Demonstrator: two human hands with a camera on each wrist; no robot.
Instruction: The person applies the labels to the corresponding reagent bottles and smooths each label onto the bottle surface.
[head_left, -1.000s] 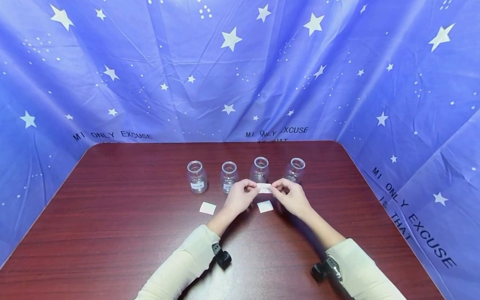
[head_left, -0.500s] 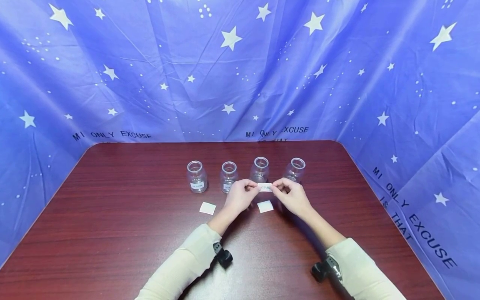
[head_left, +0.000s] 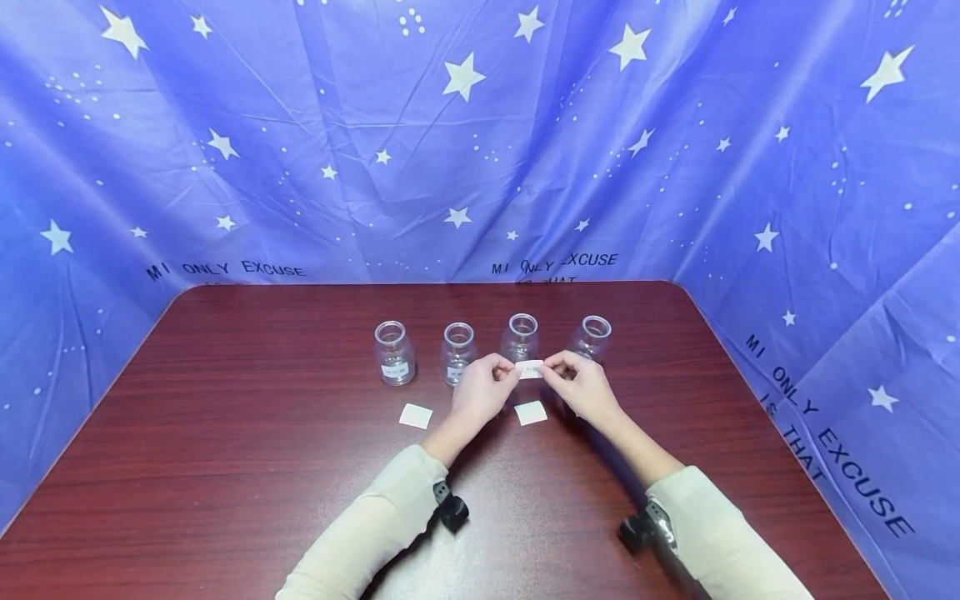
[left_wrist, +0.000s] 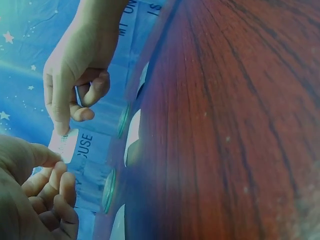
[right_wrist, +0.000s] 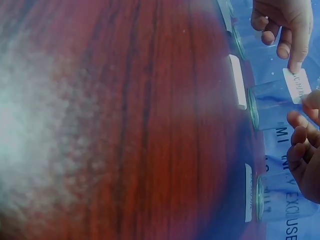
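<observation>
Both hands hold a small white printed label (head_left: 528, 369) stretched between them, level with the lower part of a clear glass jar (head_left: 521, 337) behind it. My left hand (head_left: 480, 392) pinches its left end between thumb and index finger. The right hand (head_left: 583, 385) pinches the opposite end the same way. In the left wrist view, the label (left_wrist: 64, 145) is off the table, its print facing me. Two jars on the left, the outer jar (head_left: 392, 350) and its neighbour (head_left: 458, 340), carry similar labels. Behind my right hand stands another jar (head_left: 595, 333), its lower part hidden.
On the dark red wooden table (head_left: 225, 417) lie a blank-looking white paper piece (head_left: 416, 416) at left and another paper piece (head_left: 531, 412) below the held label. A printed label (right_wrist: 248, 192) lies before the rightmost jar. A blue star-patterned curtain (head_left: 360, 208) surrounds the table.
Both hands have moved slightly forward and up with the label, closer to the jar behind it. The jars and the paper pieces on the table have stayed put.
</observation>
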